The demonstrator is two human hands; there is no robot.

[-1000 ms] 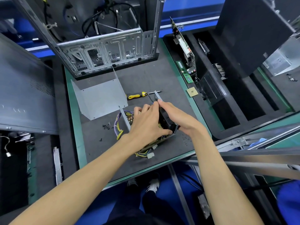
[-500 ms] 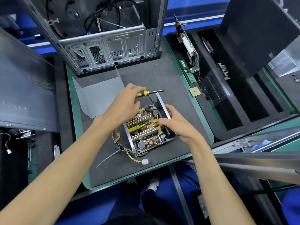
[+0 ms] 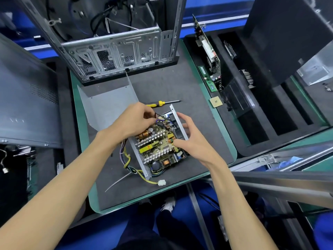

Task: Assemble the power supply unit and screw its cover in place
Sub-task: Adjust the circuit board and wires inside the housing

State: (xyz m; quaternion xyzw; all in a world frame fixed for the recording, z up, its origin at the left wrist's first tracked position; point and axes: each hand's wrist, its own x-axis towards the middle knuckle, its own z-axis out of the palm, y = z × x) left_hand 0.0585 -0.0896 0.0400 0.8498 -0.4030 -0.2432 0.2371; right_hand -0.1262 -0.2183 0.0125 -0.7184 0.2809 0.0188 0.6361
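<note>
L hand (image 3: 134,121) now off screwdriver (image 3: 158,104), pinching wires (image 3: 162,118) at PSU (image 3: 158,145) far end; R hand (image 3: 192,139) shifts onto board edge.

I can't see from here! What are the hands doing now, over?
Left hand pinching wires at the open power supply. Right hand steadying its side wall. Cover still off, screwdriver untouched. Nothing blocking.

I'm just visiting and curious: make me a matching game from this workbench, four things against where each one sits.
Things:
1. screwdriver
2. metal cover
3. white connector
4. computer case

Places:
A. near edge of the mat
B. far end of the mat, standing
C. just beyond the open power supply
D. left of the power supply, lying loose

Pairs: 1-C, 2-D, 3-A, 4-B
</note>
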